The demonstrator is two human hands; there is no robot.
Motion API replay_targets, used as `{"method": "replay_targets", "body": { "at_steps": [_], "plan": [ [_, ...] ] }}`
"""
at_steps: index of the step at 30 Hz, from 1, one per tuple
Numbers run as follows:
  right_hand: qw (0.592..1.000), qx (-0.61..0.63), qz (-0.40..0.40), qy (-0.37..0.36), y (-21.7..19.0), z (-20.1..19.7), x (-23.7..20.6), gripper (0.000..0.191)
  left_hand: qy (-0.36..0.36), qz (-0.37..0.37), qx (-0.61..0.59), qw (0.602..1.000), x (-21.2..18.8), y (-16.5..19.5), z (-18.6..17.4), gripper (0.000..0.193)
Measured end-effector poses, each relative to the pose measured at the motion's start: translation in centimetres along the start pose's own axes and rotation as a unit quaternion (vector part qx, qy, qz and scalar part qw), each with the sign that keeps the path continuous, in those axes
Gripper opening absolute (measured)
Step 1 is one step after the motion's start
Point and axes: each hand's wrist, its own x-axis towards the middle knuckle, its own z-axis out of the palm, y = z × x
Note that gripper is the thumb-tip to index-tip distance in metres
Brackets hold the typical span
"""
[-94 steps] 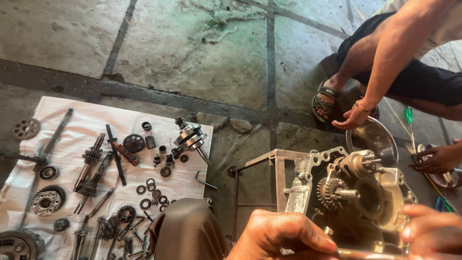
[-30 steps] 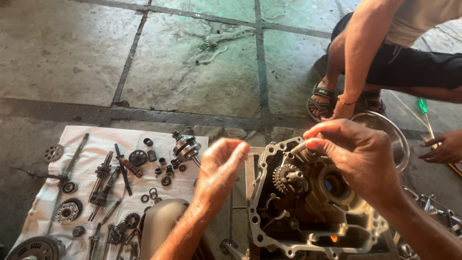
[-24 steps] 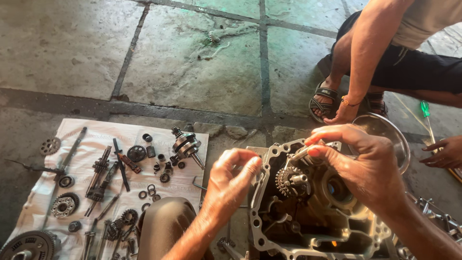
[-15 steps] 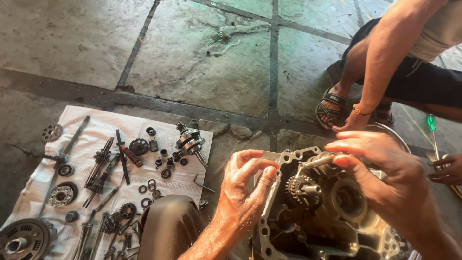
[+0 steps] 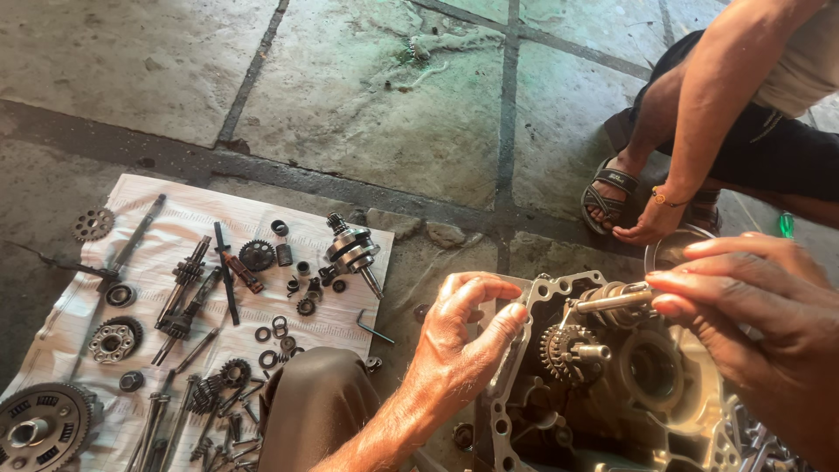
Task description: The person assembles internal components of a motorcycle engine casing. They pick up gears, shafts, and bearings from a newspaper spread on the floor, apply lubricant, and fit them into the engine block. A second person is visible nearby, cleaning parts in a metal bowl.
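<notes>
Head view, nearest first: the left hand now rests on the left rim of the engine case, fingers curled loosely over the edge and pinching nothing; a second ago it hung open in the air beside the case, so it has come down to steady the housing. The right hand has its fingertips pressed together around the end of a steel shaft that lies over the case's upper opening, much as it did before. Inside the open case sit a small toothed gear on its spindle and a round bearing bore. Left of the knee, a white cloth on the floor carries gears, washers, shafts and a crankshaft. Farther off, another person's hand rests on the stone floor beside a sandalled foot.
</notes>
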Motion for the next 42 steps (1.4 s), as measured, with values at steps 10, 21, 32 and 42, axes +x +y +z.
{"method": "replay_targets", "body": {
  "at_steps": [10, 21, 32, 42],
  "plan": [
    [0.999, 0.049, 0.023, 0.006, -0.1, 0.0, -0.1, 0.018, -0.019, 0.145, 0.157, 0.977, -1.4, 1.2, 0.6, 0.050],
    [0.999, 0.005, -0.039, -0.007, -0.4, -0.2, 0.9, 0.018, -0.068, 0.155, 0.278, 0.946, -2.6, 1.1, 1.9, 0.076],
    [0.988, -0.064, -0.131, -0.060, 0.1, 0.2, 1.6, 0.023, 0.021, 0.238, 0.125, 0.963, -4.9, 3.6, -1.0, 0.028],
    [0.979, -0.102, -0.152, -0.085, 0.8, 0.9, 2.2, 0.023, -0.034, -0.036, 0.054, 0.997, -3.6, 0.8, -1.5, 0.068]
  ]
}}
